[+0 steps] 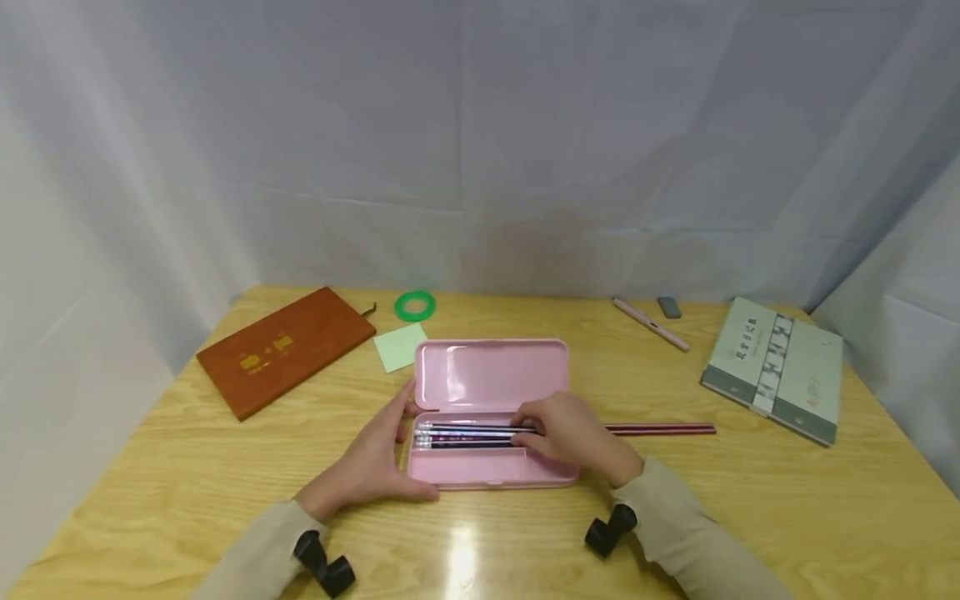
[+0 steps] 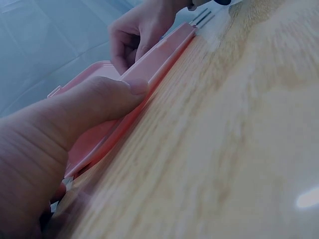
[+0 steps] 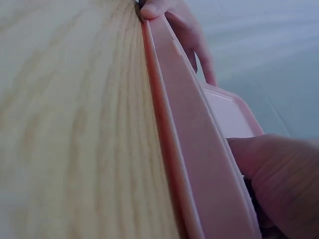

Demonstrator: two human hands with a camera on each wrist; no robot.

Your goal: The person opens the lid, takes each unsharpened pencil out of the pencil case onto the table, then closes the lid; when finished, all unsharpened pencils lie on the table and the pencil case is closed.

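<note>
An open pink pencil case (image 1: 491, 375) lies at the middle of the wooden table (image 1: 750, 500), lid tipped back. Several dark pencils (image 1: 465, 435) lie in its tray. My left hand (image 1: 411, 442) holds the case's left end, thumb (image 2: 99, 99) along the front rim (image 2: 159, 55) and fingers behind. My right hand (image 1: 525, 433) reaches into the tray, its curled fingers pinching the pencils near their middle. The right wrist view shows the case wall (image 3: 184, 149) edge-on, my right hand (image 3: 279, 174) close by and my left hand (image 3: 179, 25) at the far end.
One dark red pencil (image 1: 660, 430) lies on the table just right of the case. Behind are a brown notebook (image 1: 285, 350), a green tape ring (image 1: 415, 306), a green sticky note (image 1: 401, 346), a pink pen (image 1: 649, 323), a grey eraser (image 1: 669, 307) and a green-white book (image 1: 776, 367). White cloth walls surround the table.
</note>
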